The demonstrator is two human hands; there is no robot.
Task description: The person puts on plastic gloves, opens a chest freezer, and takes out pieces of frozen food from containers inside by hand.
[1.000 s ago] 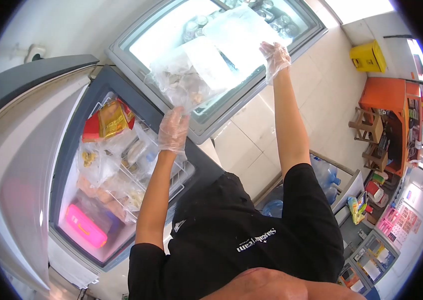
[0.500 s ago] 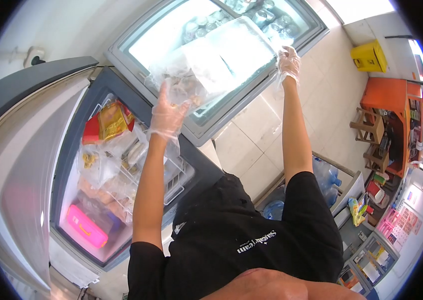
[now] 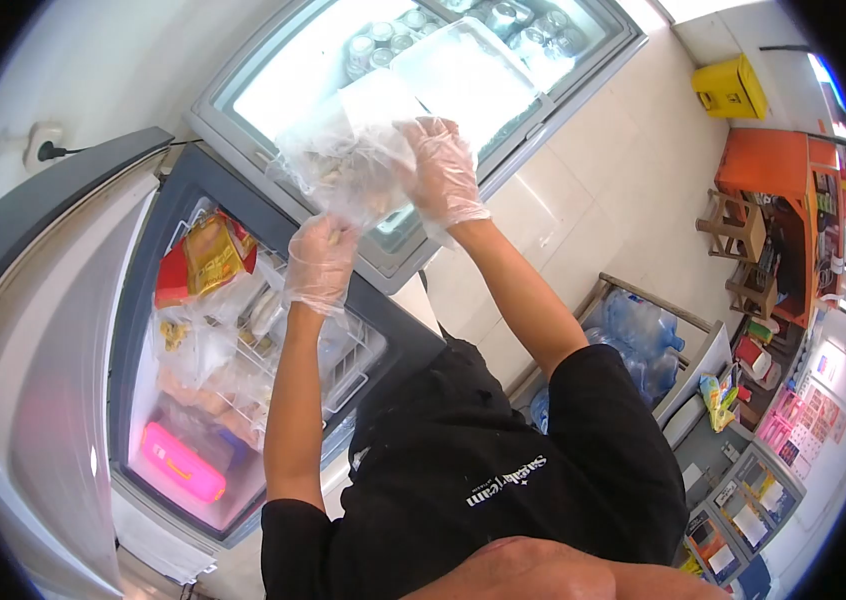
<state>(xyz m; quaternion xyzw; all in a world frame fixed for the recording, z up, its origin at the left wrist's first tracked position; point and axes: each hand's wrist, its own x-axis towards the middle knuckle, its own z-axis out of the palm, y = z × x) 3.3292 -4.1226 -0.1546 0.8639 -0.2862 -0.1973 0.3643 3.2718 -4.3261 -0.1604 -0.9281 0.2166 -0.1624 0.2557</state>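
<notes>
Both hands wear clear plastic gloves. My left hand [image 3: 323, 258] is closed on the near edge of a clear plastic bag [image 3: 343, 170] with pale pieces inside. My right hand [image 3: 436, 165] is at the bag's right side, its fingers bent against the plastic. The bag lies on the glass top of a lit display freezer [image 3: 413, 262]. Beyond my right hand, a clear rectangular tray [image 3: 468, 65] rests on the same glass. Cans [image 3: 373, 45] show through the glass.
An open chest freezer [image 3: 178, 190] at left holds bagged food, a red and gold packet [image 3: 213, 258] and a pink case [image 3: 183, 462]. Large water bottles [image 3: 638, 325] stand right of my body. Farther right are a yellow bin [image 3: 730, 88], wooden stools [image 3: 733, 228] and an orange cabinet [image 3: 765, 162].
My right hand has moved left from the tray's right side to the bag. My left hand has shifted slightly down and its fingers have closed on the bag's edge.
</notes>
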